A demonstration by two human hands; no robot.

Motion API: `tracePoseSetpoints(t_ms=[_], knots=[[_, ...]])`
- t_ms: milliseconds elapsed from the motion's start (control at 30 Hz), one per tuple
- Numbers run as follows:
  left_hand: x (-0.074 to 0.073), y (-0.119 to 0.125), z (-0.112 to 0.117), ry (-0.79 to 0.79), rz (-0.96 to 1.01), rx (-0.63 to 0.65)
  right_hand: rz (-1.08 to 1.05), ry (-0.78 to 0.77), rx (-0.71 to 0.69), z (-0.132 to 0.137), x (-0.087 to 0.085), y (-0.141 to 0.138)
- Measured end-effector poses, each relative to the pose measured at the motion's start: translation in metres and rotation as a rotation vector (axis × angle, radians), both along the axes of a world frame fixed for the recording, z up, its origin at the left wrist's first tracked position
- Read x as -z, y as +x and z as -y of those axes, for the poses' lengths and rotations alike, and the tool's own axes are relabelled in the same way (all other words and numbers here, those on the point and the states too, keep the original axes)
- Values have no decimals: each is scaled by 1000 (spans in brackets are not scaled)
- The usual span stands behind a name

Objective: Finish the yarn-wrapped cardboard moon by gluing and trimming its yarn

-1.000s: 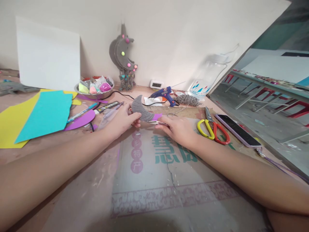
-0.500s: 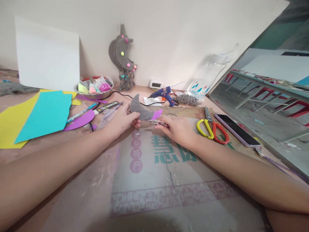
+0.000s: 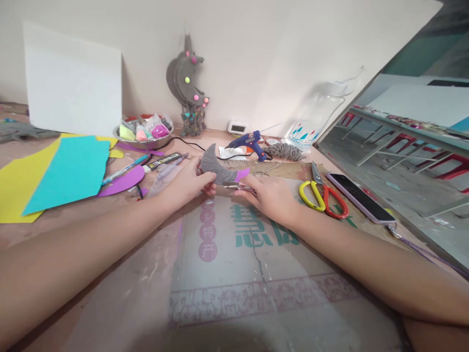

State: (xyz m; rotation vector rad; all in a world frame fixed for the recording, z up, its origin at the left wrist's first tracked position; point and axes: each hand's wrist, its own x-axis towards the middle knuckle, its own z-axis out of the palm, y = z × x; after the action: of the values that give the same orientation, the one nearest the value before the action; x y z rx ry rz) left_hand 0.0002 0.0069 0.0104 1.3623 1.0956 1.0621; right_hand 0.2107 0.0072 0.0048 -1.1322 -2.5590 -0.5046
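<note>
Pinching the grey yarn-wrapped crescent [image 3: 217,168] between thumb and curled fingers, the left hand [image 3: 192,178] has it by its outer curve, raised above the printed plastic sheet [image 3: 227,298] near the middle of the view. The right hand [image 3: 269,195] has its thumb and fingers closed around a slim metal tool [image 3: 231,185], which lies along the crescent's lower edge, beside the bare purple end [image 3: 242,173]. The crescent should be light and hold its shape, though its thin core, perhaps felt or craft foam, may bend if pressed. The wound yarn ought to give the skin good purchase, whereas the purple part looks smoother; near the tapering tips, the windings could slip sideways. Its broad middle seems the safest place to hold, with flat, gentle pressure and little load on the points. Much is hard to make out: the left fingertips are partly hidden behind the crescent, and its back cannot be seen. The right hand covers most of the tool, so whether it is small scissors or a clip is unclear, as is whether it touches the yarn. No loose yarn end can be picked out at the purple part, and both forearms are cut off by the frame.
</note>
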Motion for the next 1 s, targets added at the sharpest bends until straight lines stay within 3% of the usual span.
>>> tracePoseSetpoints(t_ms=[1000], knots=[[-3, 2, 2, -16, -78, -1, 81, 78, -54, 1, -1, -1]])
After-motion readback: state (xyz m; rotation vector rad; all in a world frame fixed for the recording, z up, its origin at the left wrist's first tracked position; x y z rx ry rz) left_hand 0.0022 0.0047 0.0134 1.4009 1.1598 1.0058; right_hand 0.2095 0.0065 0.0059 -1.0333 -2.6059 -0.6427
